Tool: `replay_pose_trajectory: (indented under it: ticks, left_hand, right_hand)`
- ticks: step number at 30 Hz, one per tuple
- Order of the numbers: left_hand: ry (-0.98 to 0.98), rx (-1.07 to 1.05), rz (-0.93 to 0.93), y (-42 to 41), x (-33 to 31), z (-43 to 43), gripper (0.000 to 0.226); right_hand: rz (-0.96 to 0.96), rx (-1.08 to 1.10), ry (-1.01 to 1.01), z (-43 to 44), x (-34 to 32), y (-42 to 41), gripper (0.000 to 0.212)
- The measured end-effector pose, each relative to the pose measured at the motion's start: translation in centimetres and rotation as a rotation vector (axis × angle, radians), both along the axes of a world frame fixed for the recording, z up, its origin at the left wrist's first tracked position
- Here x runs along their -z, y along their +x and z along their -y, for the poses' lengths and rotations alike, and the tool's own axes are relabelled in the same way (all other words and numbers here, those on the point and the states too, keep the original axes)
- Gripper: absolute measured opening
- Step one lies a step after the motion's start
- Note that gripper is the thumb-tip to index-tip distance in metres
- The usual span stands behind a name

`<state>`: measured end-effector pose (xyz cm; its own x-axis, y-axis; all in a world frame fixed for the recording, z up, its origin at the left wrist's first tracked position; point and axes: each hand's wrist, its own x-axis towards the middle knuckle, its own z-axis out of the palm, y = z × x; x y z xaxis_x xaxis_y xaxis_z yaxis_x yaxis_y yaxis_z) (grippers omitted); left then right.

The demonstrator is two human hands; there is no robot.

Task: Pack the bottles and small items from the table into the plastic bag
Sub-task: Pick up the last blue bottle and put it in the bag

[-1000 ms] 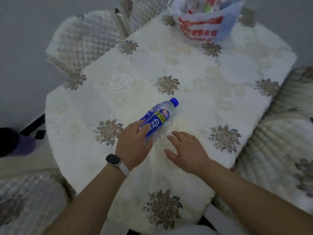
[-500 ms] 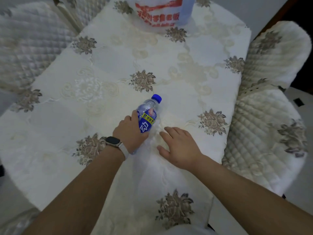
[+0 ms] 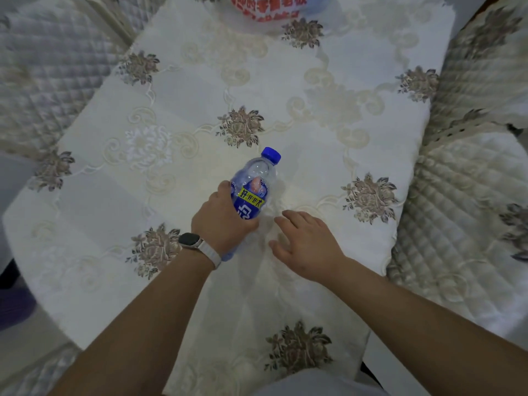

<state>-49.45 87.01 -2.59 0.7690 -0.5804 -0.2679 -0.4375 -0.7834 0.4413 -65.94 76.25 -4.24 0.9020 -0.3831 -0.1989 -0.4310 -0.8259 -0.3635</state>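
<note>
Our left hand held a small water bottle. The fingers and thumb were curled round its middle, over the blue label. The label had a yellow strip with writing on it. The bottle's blue cap pointed away from us, toward the far side of the table. The bottom of the bottle was hidden under our wrist, so we could not tell if it touched the table. A smartwatch with a pale strap sat on that wrist.

Our right hand was just beside the bottle, on its right. It held nothing. Its fingers were spread out and loose, low over the cloth. We could not tell if they pressed on it. The cloth was bunched up a little between the two hands.

The bottle was near the middle of the table, close to our side. The tablecloth was white, with brown flowers sewn on it.

The plastic bag stood at the far edge of the table, well apart from the bottle. It was white with red writing and a bit of blue, and the top of it was cut off.

Chairs with soft quilted covers stood on the left and on the right of the table.
</note>
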Motion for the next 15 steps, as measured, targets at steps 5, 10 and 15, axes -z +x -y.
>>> replay_pose_trajectory:
  ticks: [5, 10, 15]
  left_hand:
    - [-0.201, -0.027, -0.111, -1.5, -2.3, -0.9, 0.071]
    - [-0.399, -0.065, -0.204, -2.6, -5.8, -2.2, 0.070]
    - [-0.610, -0.089, -0.314, -3.8, -9.4, -3.7, 0.078]
  right_hand:
    - [0.012, 0.067, 0.004, -0.1, -2.2, -0.9, 0.062]
    - [0.127, 0.153, 0.037, -1.8, -5.1, -2.3, 0.065]
    - [0.210, 0.394, 0.302, -4.4, -8.2, -4.1, 0.052]
